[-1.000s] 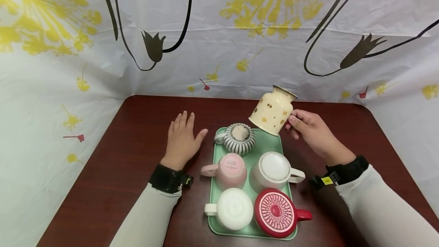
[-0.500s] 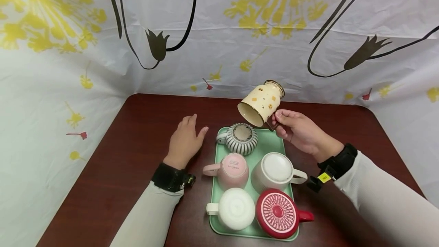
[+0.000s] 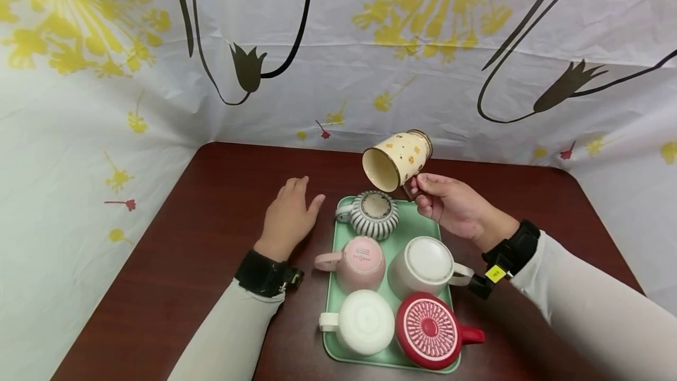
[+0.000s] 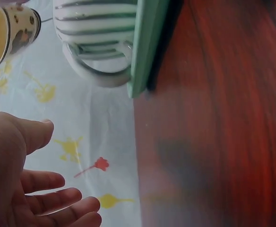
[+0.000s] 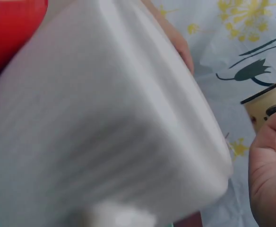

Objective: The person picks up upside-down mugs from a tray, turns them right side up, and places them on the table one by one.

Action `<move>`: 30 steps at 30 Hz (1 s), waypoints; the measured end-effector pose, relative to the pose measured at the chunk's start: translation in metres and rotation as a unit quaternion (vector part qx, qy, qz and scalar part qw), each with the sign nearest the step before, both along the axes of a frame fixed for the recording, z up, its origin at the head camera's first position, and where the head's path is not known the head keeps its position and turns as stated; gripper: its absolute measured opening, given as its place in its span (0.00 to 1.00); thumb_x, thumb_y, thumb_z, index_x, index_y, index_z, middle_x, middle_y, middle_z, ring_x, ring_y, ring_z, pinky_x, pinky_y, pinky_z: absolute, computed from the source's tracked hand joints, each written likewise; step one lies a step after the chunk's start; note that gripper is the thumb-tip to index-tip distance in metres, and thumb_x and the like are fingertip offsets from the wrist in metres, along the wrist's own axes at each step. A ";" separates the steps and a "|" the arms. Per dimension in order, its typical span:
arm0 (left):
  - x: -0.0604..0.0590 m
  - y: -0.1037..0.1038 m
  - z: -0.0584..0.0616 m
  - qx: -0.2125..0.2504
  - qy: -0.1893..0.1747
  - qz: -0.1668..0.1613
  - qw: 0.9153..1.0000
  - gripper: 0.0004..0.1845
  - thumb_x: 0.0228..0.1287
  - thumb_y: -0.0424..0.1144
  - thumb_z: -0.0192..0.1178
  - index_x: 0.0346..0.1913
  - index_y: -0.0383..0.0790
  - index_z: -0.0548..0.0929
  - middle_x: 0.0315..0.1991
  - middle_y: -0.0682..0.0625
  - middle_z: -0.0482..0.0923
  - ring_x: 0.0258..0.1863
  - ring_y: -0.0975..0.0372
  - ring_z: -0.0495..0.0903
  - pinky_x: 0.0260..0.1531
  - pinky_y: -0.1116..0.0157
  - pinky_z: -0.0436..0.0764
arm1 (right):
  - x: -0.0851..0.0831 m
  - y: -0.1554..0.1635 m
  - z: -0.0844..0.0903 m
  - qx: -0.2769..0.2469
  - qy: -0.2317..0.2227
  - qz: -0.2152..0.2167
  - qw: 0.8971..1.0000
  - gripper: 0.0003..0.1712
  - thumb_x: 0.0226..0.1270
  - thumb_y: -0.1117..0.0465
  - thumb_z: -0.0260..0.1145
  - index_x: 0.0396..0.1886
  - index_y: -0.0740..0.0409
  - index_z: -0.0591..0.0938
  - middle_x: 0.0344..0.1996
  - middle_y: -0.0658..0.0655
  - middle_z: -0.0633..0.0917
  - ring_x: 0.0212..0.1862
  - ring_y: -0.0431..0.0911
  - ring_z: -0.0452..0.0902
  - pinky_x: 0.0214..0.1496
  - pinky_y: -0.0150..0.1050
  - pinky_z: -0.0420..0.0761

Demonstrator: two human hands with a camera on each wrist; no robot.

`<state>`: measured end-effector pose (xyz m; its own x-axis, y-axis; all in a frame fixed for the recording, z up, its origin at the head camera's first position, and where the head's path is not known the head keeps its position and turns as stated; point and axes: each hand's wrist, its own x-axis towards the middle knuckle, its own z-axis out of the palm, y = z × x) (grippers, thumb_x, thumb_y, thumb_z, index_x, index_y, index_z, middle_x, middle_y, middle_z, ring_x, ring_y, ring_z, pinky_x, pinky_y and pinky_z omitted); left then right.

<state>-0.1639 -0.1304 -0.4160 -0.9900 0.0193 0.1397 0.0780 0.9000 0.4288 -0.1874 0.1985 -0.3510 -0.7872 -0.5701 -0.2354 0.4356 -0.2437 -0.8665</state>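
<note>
My right hand (image 3: pixel 457 207) pinches the dark handle of a cream mug (image 3: pixel 404 157) with small brown and orange patterns. The mug is held in the air above the far end of a green tray (image 3: pixel 418 219), tilted so its open mouth faces left and toward me. Part of the same mug (image 5: pixel 270 101) appears beyond the hand in the right wrist view. My left hand (image 3: pixel 288 216) is left of the tray, fingers relaxed, holding nothing. Nearest to it on the tray is a striped cup (image 3: pixel 375 216), upside down, its handle (image 4: pixel 100 71) pointing left.
Also upside down on the tray are a pink mug (image 3: pixel 359 263), a large white mug (image 3: pixel 425 266), a smaller white mug (image 3: pixel 365 322) and a red mug (image 3: pixel 429 329). Several handles overhang the tray's sides. A patterned white cloth (image 3: pixel 296 75) hangs behind the brown table (image 3: pixel 211 240).
My right hand has moved left with the cream mug and tipped it, so its mouth now shows. The left hand's fingers have bent a little, and the hand stays beside the tray.
</note>
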 end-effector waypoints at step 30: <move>0.017 0.069 0.090 0.443 -0.039 -0.114 0.888 0.17 0.77 0.45 0.61 0.59 0.38 0.84 0.53 0.45 0.87 0.50 0.58 0.87 0.56 0.56 0.86 | 0.012 -0.067 0.039 -0.087 -0.086 -0.062 0.991 0.12 0.84 0.62 0.50 0.45 0.60 0.79 0.34 0.56 0.86 0.38 0.42 0.89 0.45 0.30 0.87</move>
<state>-0.1470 -0.0617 -0.3263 -0.9819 0.1363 0.1316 0.1542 0.1709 0.9732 -0.1750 0.1315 -0.3121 -0.8102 -0.5155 -0.2791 0.5308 -0.4430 -0.7225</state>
